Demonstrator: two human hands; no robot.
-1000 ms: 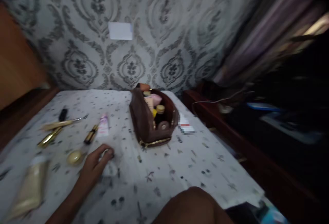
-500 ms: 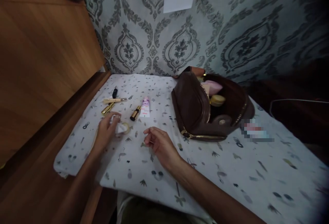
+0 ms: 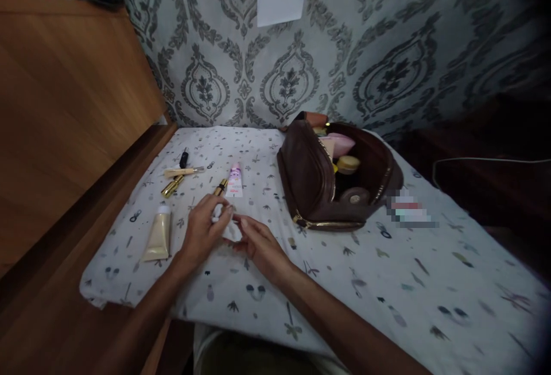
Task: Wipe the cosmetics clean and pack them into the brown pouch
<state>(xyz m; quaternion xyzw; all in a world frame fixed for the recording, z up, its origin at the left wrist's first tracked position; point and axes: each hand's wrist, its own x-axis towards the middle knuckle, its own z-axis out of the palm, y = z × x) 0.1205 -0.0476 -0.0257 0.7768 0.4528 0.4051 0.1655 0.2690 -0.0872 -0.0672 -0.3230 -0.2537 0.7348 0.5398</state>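
Observation:
Over the front middle of the cloth, my two hands meet at a small clear-and-white item (image 3: 233, 232) whose kind I cannot make out. My left hand (image 3: 204, 227) has its fingers closed round the upper left of it. From the other side, my right hand (image 3: 266, 250) pinches its lower right edge with thumb and fingertips. Just behind my left hand, a black-and-gold tube (image 3: 220, 186) is partly covered. A pink-and-white squeeze tube (image 3: 235, 182) lies beyond it. Left of my left forearm, a beige squeeze tube (image 3: 157, 236) with a white cap rests on the cloth.
An unzipped brown bag (image 3: 307, 162) stands right of centre, holding a pink pouch (image 3: 342, 144) and a round tan-lidded container (image 3: 348, 163). A gold tube (image 3: 173, 186), a brush-like stick (image 3: 183, 171) and a black item (image 3: 184, 158) lie at left. A wooden cabinet (image 3: 73, 111) borders the left.
My left hand has moved right with the clear-and-white item, and my right hand has closed on it. The beige tube now shows, uncovered by my left arm. The view has shifted slightly.

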